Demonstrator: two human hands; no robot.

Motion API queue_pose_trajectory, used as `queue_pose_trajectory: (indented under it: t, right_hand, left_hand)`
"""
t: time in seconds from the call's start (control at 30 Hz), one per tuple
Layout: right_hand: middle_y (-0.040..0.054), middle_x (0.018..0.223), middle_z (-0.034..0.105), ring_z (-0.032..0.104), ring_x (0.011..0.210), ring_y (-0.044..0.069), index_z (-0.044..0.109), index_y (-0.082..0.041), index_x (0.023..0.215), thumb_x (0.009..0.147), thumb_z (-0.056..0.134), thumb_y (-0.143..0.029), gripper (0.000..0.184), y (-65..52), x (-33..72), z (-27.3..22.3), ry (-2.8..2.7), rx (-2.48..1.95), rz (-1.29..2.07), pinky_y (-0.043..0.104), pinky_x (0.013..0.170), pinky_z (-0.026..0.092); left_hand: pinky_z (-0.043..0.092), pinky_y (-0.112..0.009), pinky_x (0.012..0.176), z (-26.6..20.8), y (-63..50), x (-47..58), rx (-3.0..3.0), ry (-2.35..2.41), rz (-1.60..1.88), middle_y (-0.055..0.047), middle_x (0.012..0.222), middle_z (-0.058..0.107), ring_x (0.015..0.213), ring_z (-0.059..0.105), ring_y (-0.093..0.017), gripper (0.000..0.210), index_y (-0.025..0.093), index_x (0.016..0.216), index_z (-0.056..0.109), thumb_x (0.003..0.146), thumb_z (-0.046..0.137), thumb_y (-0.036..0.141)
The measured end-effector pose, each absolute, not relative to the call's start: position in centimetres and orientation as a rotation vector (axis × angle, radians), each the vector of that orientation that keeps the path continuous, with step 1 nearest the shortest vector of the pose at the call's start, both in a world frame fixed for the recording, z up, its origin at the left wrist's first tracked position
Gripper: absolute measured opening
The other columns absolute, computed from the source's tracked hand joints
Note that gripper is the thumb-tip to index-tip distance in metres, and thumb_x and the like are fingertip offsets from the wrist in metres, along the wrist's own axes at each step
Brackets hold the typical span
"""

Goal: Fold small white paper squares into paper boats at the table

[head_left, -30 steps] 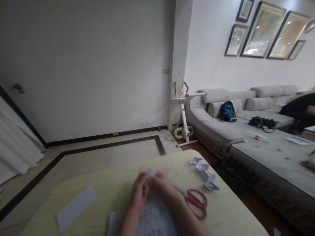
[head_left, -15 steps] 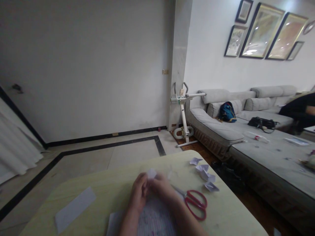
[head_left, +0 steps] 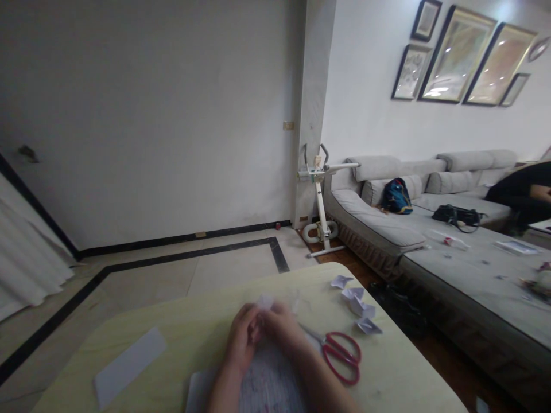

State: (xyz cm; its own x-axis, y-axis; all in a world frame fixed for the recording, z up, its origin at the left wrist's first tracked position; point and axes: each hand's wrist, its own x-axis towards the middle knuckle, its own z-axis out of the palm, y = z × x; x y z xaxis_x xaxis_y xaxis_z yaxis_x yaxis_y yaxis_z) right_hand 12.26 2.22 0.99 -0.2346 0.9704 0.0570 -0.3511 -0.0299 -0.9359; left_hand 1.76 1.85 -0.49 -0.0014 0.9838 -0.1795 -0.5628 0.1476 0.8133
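Both hands meet above the table, fingers closed around a small piece of white paper whose upper part sticks out beyond the fingertips. My left hand grips it from the left, and my right hand from the right; its exact folds are blurred and partly hidden. Beneath my forearms lies a sheet with lines of writing. Red-handled scissors rest just right of my right wrist, blades partly covered by it. Several small folded white paper pieces stand in a row along the right edge.
A white paper strip lies on the left of the pale table. Beyond stand an exercise machine and a grey sofa holding a backpack and a black bag. A person in dark clothes sits far right.
The hands stay together around the paper, with only slight finger movement. The paper's visible part looks a little smaller. The whole view has shifted very slightly.
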Motion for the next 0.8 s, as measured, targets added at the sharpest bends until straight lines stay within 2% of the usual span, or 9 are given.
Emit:
queue_pose_trajectory:
  t: [0.37,0.57,0.8]
  right_hand:
    - [0.0029,0.071,0.065,0.058,0.064,0.015,0.067,-0.013,0.078,0.068,0.07,-0.031,0.021,2.17,12.16,1.39,-0.994,-0.746,1.562,0.025,0.062,0.042]
    - [0.0038,0.074,0.066,0.059,0.07,0.017,0.068,-0.013,0.081,0.067,0.07,-0.036,0.027,2.44,12.15,0.79,-1.015,-0.786,1.529,0.027,0.066,0.043]
    - [0.0036,0.072,0.065,0.059,0.067,0.016,0.067,-0.013,0.077,0.068,0.07,-0.035,0.024,2.24,12.02,1.21,-0.991,-0.752,1.565,0.027,0.064,0.043]
  left_hand:
    - [0.028,-0.018,0.037,-0.69,2.01,1.78,0.67,0.882,1.34,0.006,0.046,0.046,0.038,0.042,-0.006,0.023,0.017,0.067,0.057,0.063,0.072,0.035]
    - [0.03,-0.018,0.039,-0.71,2.14,1.9,0.646,0.894,1.362,0.006,0.047,0.047,0.039,0.044,-0.006,0.024,0.017,0.068,0.057,0.061,0.073,0.034]
    - [0.025,-0.017,0.036,-0.09,1.77,1.8,0.592,0.852,1.347,0.007,0.044,0.043,0.035,0.04,-0.005,0.023,0.017,0.062,0.054,0.061,0.074,0.029]
